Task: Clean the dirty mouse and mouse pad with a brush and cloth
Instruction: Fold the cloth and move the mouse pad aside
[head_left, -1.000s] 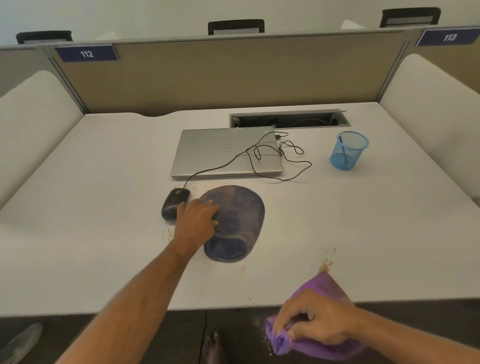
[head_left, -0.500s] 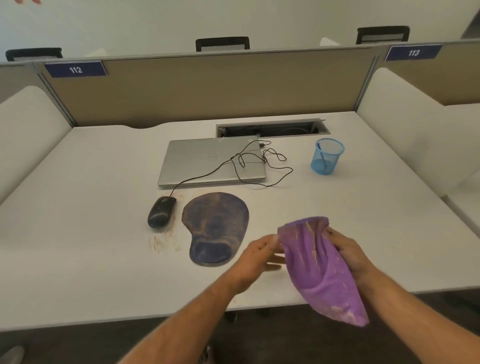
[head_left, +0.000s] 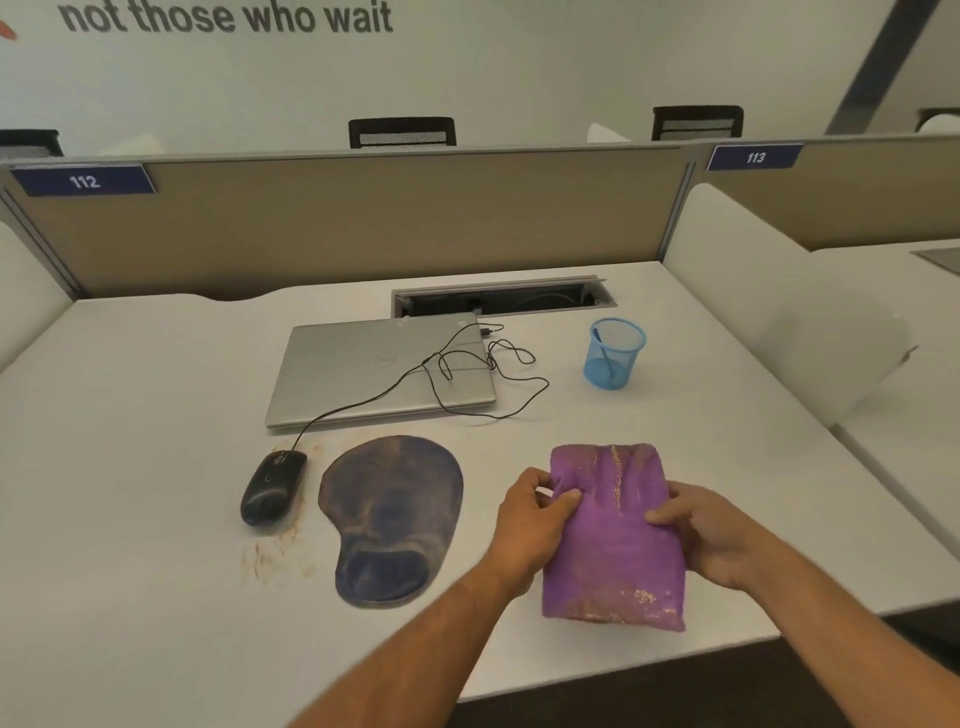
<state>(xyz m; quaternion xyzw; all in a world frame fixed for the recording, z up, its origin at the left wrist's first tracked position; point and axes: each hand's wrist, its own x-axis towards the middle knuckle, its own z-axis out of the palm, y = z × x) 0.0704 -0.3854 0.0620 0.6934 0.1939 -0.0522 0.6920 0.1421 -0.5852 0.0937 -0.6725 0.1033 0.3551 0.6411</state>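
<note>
Two hands are holding the purple cloth (head_left: 613, 540): the left hand (head_left: 530, 519) and right hand (head_left: 722, 535) are pinching its sides, beside the dirty mouse pad (head_left: 389, 514).

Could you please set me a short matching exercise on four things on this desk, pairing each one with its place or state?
Things:
1. purple cloth
2. mouse
3. mouse pad
4. blue mesh cup

Places or states:
A. lies flat between the mouse and the hands
B. stands right of the laptop
C. held by the left hand and right hand
D. its cable runs over the laptop lid

Pairs: 1-C, 2-D, 3-A, 4-B
</note>
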